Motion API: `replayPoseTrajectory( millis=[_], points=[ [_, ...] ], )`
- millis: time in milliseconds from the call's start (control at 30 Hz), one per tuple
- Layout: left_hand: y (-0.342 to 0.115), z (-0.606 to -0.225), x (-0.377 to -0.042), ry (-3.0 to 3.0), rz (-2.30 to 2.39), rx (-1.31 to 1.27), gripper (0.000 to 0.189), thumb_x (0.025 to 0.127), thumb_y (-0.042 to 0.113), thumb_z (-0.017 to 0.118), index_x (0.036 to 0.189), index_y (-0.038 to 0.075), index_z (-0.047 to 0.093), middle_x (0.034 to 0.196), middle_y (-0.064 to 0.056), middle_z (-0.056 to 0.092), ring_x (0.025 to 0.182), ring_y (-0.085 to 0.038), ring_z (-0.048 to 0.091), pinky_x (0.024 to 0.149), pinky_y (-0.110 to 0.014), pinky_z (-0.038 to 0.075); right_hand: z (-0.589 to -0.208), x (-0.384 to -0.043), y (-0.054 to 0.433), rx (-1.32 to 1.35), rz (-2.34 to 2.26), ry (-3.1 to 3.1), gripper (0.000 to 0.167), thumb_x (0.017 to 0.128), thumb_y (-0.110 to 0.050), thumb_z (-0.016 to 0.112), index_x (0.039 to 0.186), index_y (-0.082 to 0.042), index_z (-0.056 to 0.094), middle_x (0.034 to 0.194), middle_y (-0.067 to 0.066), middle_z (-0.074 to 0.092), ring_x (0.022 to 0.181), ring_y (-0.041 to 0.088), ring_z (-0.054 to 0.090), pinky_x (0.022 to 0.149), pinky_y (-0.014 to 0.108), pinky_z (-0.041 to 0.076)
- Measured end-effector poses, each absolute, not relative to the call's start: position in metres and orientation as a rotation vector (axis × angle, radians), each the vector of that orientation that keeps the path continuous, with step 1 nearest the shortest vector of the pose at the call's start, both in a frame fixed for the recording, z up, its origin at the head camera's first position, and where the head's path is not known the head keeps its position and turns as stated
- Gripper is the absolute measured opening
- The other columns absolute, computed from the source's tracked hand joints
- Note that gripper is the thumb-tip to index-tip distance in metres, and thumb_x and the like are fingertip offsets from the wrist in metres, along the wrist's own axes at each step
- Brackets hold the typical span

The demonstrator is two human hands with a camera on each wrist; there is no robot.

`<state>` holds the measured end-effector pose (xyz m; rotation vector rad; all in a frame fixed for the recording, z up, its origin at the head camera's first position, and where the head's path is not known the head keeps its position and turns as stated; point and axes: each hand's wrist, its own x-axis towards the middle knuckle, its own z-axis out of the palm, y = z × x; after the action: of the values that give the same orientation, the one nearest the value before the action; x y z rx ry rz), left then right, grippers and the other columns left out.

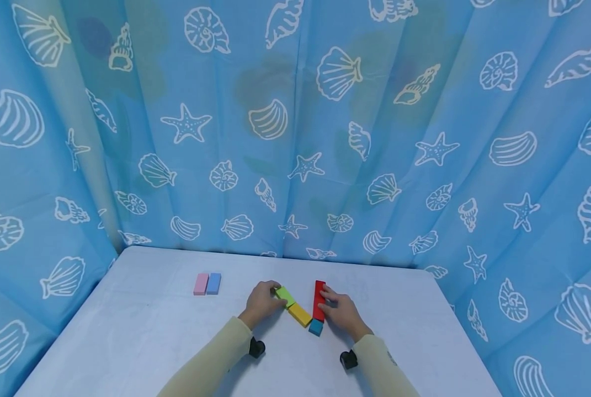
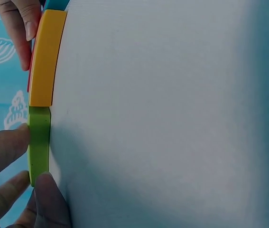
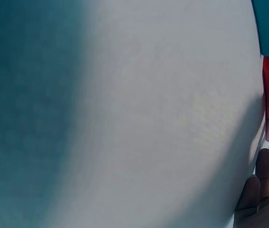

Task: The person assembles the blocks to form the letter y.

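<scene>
In the head view my left hand pinches a green block, its fingertips also at the block in the left wrist view. A yellow block lies end to end with the green one, on a slant. My right hand holds red blocks from the right side, thumb and fingers bent against them. The red piece shows a seam in the right wrist view. A teal block touches the near end of the red. Together these blocks form a V shape opening away from me.
A pink block and a blue block lie side by side toward the back left of the white table. Behind the table hangs a blue curtain printed with shells, which also runs along both sides.
</scene>
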<state>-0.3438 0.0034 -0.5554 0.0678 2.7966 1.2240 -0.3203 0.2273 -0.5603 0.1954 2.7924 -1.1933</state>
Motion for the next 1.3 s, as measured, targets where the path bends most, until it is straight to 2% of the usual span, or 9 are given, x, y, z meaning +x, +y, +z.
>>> replayPoseTrajectory(
  millis=[867, 1300],
  points=[
    [0.0038, -0.5548, -0.3413, 2.812, 1.214, 0.051, 0.043, 0.081, 0.022, 0.081, 0.119, 0.006, 0.068, 0.105, -0.008, 0.063, 0.094, -0.022, 0.055, 0.097, -0.043, 0.050, -0.5627, -0.3206, 0.2274, 0.164, -1.160, 2.818, 0.054, 0.090, -0.019, 0.072, 0.141, -0.020, 0.055, 0.153, 0.004, 0.047, 0.144, 0.039, 0.035, 0.103, 0.053, 0.047],
    [0.0027, -0.5527, -0.3404, 2.803, 1.233, 0.064, 0.042, 0.080, 0.021, 0.082, 0.117, 0.006, 0.068, 0.110, -0.011, 0.064, 0.097, -0.023, 0.056, 0.098, -0.044, 0.050, -0.5600, -0.3194, 0.2257, 0.179, -1.159, 2.805, 0.052, 0.092, -0.018, 0.070, 0.141, -0.020, 0.055, 0.154, 0.003, 0.046, 0.145, 0.038, 0.034, 0.106, 0.055, 0.043]
  ],
)
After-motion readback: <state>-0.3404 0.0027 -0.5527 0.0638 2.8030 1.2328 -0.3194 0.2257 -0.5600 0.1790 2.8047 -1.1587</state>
